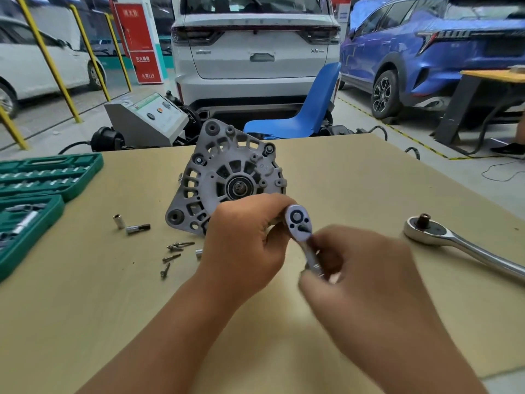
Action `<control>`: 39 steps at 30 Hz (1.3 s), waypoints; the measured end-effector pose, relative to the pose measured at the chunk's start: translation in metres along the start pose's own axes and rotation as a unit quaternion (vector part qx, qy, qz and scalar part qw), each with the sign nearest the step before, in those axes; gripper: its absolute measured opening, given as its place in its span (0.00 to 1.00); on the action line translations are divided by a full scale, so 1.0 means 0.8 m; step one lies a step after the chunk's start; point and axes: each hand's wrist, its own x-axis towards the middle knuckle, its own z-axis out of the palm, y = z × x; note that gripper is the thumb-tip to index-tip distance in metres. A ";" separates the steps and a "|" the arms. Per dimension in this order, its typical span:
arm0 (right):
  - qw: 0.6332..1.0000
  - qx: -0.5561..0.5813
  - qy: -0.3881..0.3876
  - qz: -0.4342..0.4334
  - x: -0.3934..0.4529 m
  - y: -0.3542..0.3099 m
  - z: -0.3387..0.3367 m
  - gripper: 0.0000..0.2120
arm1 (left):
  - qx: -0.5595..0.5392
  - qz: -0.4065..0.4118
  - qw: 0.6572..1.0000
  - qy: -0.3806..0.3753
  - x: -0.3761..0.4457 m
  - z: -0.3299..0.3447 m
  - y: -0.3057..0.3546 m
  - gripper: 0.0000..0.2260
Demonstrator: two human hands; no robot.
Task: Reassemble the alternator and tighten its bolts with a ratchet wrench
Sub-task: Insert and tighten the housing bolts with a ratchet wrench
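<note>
The right hand (pixel 355 268), blurred, is curling round the handle of a small ratchet wrench (pixel 301 226), hiding most of it. The left hand (pixel 244 240) is pinching the wrench's head and covering the lower edge of the alternator (pixel 227 177), which is standing mid-table (pixel 355 172). Behind, a white car (pixel 255 46) is showing "X6".
</note>
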 end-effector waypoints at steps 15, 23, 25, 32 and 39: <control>0.980 -0.065 0.186 -0.019 0.018 0.017 -0.013 0.14 | 0.019 0.002 1.000 -0.018 -0.001 -0.010 -0.001 0.03; 0.999 -0.030 -0.022 -0.030 -0.006 -0.006 0.011 0.06 | 0.007 -0.018 1.000 0.008 -0.001 -0.003 0.004 0.06; 0.998 -0.039 0.035 -0.038 0.002 0.007 0.007 0.07 | -0.005 -0.005 1.000 -0.008 -0.001 -0.008 0.001 0.07; 0.994 -0.077 0.075 -0.029 0.006 0.005 -0.012 0.06 | 0.013 -0.022 1.000 0.013 0.005 -0.002 0.005 0.02; 0.995 -0.062 0.063 -0.037 0.004 0.008 -0.003 0.11 | -0.002 0.009 0.999 -0.033 0.002 -0.014 -0.001 0.07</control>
